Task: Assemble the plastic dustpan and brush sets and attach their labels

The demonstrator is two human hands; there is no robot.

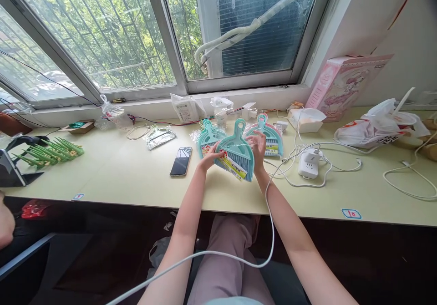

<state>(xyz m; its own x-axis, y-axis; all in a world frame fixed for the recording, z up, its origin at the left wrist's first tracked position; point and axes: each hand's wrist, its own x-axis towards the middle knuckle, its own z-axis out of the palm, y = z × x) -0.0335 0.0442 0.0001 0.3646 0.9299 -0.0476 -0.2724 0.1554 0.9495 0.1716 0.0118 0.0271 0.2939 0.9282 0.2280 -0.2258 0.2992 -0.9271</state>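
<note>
A mint-green mini dustpan and brush set [238,148], with a yellow and red label, is held tilted above the table. My left hand [209,157] is closed on its lower left edge, thumb over the label. At its right side my right hand [258,149] grips the edge, its fingers partly hidden behind the set. Two similar wrapped sets lie behind it: one green set [209,134] at the left, partly covered, and another set [273,134] with a pinkish rim at the right, near my right fingers.
A phone [180,161] lies left of my hands, near a flat plastic-wrapped item [160,136]. To the right are a white power adapter [309,163], tangled cables, a tissue box [307,119] and a plastic bag [372,125]. One white cable [272,223] hangs across my right forearm.
</note>
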